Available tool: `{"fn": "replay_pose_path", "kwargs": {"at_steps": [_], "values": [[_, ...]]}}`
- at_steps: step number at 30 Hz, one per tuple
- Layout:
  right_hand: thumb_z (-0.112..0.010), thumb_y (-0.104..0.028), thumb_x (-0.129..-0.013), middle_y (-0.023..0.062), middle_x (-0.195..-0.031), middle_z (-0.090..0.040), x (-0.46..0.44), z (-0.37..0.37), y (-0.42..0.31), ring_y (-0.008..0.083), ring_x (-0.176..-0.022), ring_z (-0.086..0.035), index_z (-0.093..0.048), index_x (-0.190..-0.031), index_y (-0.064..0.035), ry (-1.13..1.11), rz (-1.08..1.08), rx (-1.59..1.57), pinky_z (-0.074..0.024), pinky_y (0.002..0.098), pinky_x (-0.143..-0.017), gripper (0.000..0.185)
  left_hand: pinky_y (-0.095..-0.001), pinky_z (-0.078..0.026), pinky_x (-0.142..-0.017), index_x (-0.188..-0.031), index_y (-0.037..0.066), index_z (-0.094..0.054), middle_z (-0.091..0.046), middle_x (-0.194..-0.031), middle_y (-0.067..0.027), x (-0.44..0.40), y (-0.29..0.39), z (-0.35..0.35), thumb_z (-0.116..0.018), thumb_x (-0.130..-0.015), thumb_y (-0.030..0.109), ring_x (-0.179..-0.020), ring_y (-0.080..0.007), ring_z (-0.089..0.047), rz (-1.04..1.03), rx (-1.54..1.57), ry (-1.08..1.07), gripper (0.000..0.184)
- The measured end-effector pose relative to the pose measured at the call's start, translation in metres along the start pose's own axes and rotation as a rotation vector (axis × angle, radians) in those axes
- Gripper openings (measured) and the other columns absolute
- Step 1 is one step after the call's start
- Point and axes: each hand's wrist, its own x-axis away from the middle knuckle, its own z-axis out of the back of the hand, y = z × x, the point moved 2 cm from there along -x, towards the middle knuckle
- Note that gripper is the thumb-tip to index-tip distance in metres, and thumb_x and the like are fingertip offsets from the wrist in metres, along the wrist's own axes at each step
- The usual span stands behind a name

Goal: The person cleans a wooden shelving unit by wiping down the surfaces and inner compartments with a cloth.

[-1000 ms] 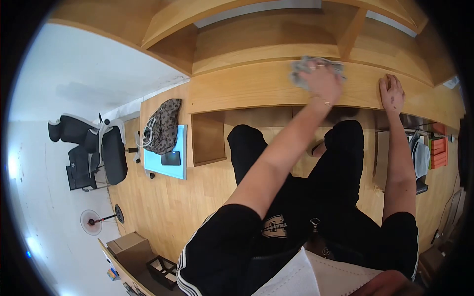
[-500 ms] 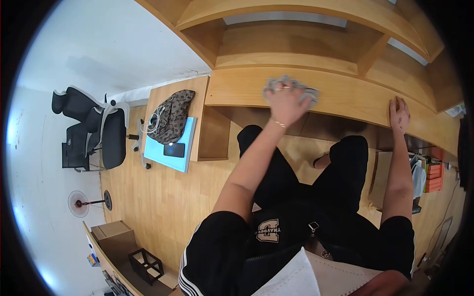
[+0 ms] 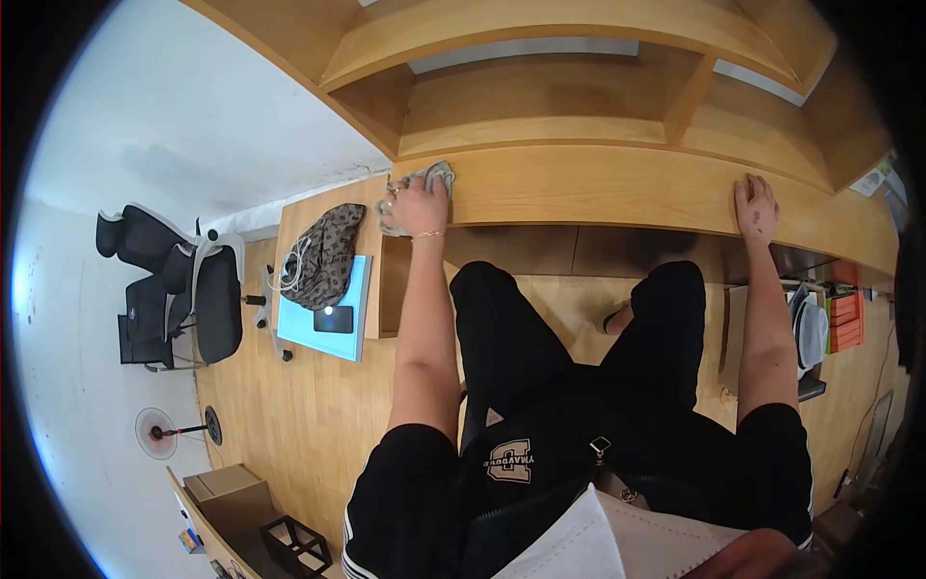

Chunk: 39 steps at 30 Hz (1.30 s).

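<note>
seen from the head, a person in dark clothes sits at a long wooden desk [image 3: 579,193] with open shelves [image 3: 540,95] along its far side; the left hand [image 3: 415,205] lies over a crumpled grey cloth [image 3: 441,178] at the desk's left end, palm down, its fingers bent over the fabric; whether they clamp it or only press it down cannot be told; the cloth shows on both sides of the hand and seems to lap over the end of the desk.

the right hand [image 3: 759,207] rests near the front edge, well apart from the cloth, fingers extended and close together, holding nothing; it appears to be bracing.

just beyond the desk's left end, a patterned bag [image 3: 328,259] and a phone [image 3: 334,318] lie on a light-blue flat item [image 3: 342,344].

the step in hand looks like wiping the desk's left end; a further stroke would call for even pressure through the left palm, the cloth kept under the fingers, and care around the corner.
</note>
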Motion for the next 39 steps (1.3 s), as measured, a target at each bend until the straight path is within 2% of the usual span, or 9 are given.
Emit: {"fn": "replay_pose_path", "kwargs": {"at_steps": [6,9,12,15,16,17,20,23,39], "values": [[-0.051,-0.048,-0.088,0.0095,-0.132,-0.053,0.001,0.002,-0.003,0.0267,-0.124,-0.048,-0.059,-0.123,-0.0142,0.007,0.004,-0.017,-0.0313,0.0432,-0.106,0.049,-0.0640,-0.030,-0.090,-0.110,0.020,-0.069,-0.056,-0.126,-0.0141,0.051,0.100,-0.005,-0.057,-0.080,0.053,-0.124,-0.0380,-0.042,-0.215,0.024,-0.045,0.047],[-0.052,-0.046,-0.087,0.0093,-0.132,-0.054,0.000,-0.003,0.002,0.0269,-0.123,-0.048,-0.060,-0.121,-0.0135,0.024,0.020,-0.049,-0.0319,0.0433,-0.106,0.048,-0.0662,-0.024,-0.093,-0.110,0.015,-0.069,-0.053,-0.129,-0.0147,0.074,0.142,0.022,-0.060,-0.079,0.051,-0.129,-0.0358,-0.036,-0.323,0.314,-0.307,0.048],[-0.052,-0.046,-0.087,0.0095,-0.131,-0.054,0.002,0.001,-0.001,0.0266,-0.123,-0.049,-0.061,-0.120,-0.0128,0.031,0.002,-0.048,-0.0324,0.0435,-0.105,0.047,-0.0606,-0.027,-0.097,-0.113,0.014,-0.067,-0.047,-0.134,-0.0163,0.077,0.152,0.085,-0.063,-0.081,0.043,-0.127,-0.0354,-0.036,-0.442,0.380,0.010,0.044],[-0.053,-0.046,-0.087,0.0096,-0.130,-0.055,0.002,0.003,-0.001,0.0264,-0.122,-0.049,-0.061,-0.119,-0.0124,0.025,0.017,-0.049,-0.0321,0.0440,-0.105,0.048,-0.0433,-0.034,-0.101,-0.115,0.009,-0.065,-0.043,-0.136,-0.0196,0.079,0.132,0.201,-0.060,-0.085,0.015,-0.126,-0.0349,-0.039,-0.474,1.158,-0.046,0.031],[-0.053,-0.046,-0.087,0.0096,-0.130,-0.055,0.003,0.002,-0.001,0.0263,-0.122,-0.049,-0.061,-0.119,-0.0125,0.032,0.017,-0.042,-0.0322,0.0442,-0.105,0.047,-0.0412,-0.035,-0.103,-0.118,0.001,-0.060,-0.049,-0.135,-0.0150,0.089,0.122,0.244,-0.049,-0.087,0.025,-0.129,-0.0290,-0.041,-0.458,1.166,-0.029,0.041],[-0.053,-0.046,-0.087,0.0097,-0.130,-0.055,0.003,0.002,-0.002,0.0263,-0.122,-0.049,-0.061,-0.119,-0.0126,0.041,0.019,-0.036,-0.0322,0.0445,-0.105,0.047,-0.0483,-0.031,-0.106,-0.120,-0.002,-0.058,-0.040,-0.143,-0.0169,0.096,0.100,0.259,-0.049,-0.088,0.036,-0.134,-0.0374,-0.033,-0.619,1.474,0.051,0.051],[-0.053,-0.046,-0.087,0.0098,-0.129,-0.056,0.002,0.004,-0.004,0.0263,-0.122,-0.049,-0.061,-0.119,-0.0129,0.038,0.004,-0.035,-0.0323,0.0455,-0.105,0.047,-0.0649,-0.013,-0.105,-0.103,0.018,-0.071,-0.024,-0.154,-0.0115,0.134,0.077,0.321,-0.064,-0.079,0.048,-0.141,-0.0413,-0.012,-0.758,2.245,0.089,0.039],[-0.053,-0.046,-0.087,0.0101,-0.129,-0.056,0.004,0.004,-0.003,0.0262,-0.122,-0.049,-0.061,-0.119,-0.0132,0.045,0.003,-0.034,-0.0323,0.0465,-0.105,0.047,-0.0660,-0.005,-0.106,-0.115,0.035,-0.066,-0.010,-0.158,0.0014,0.137,0.076,0.326,-0.055,-0.086,0.059,-0.144,-0.0327,0.006,-0.973,2.166,0.106,0.040],[-0.054,-0.046,-0.087,0.0095,-0.131,-0.054,0.003,0.003,-0.003,0.0257,-0.124,-0.048,-0.062,-0.119,-0.0139,0.027,-0.003,-0.043,-0.0309,0.0456,-0.106,0.046,-0.0708,-0.003,-0.098,-0.105,0.030,-0.071,-0.013,-0.157,0.0090,0.126,0.077,0.337,-0.058,-0.083,0.059,-0.143,-0.0304,0.015,-1.084,2.222,-0.323,0.039]]}}
